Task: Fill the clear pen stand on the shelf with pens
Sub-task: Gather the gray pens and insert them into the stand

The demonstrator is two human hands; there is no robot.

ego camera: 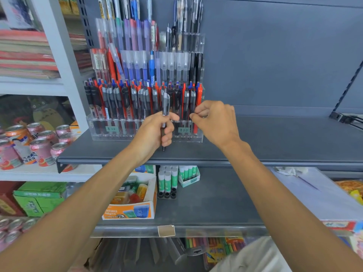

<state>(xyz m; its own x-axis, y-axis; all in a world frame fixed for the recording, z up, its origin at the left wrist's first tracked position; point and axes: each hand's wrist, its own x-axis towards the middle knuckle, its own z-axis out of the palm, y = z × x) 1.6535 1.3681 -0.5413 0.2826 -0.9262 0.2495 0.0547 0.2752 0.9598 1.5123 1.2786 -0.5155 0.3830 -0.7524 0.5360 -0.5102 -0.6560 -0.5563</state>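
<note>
clear glossy plastic pen stand (110, 132) on matt grey metal shelf (275, 142)

Pen stand (117, 132) on shelf (275, 138), cans (42, 150) left, likely glue sticks (167, 181) below

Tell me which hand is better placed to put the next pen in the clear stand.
Left. The left hand grips a pen upright before the stand's front row. The right hand, curled by the stand's right end, carries no loose pen that shows.
</note>
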